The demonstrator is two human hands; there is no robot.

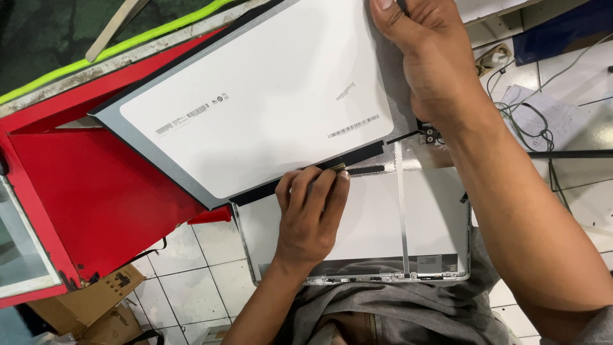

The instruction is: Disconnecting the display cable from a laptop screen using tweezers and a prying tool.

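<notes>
Screen panel (255,108) | right hand (434,64) clasps far edge | left hand (310,214) fingers pinch near-edge connector (338,167)

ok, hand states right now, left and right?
Left hand: fingertips pinched on the connector at the display panel edge.
Right hand: closed, gripping the panel's far edge.
</notes>
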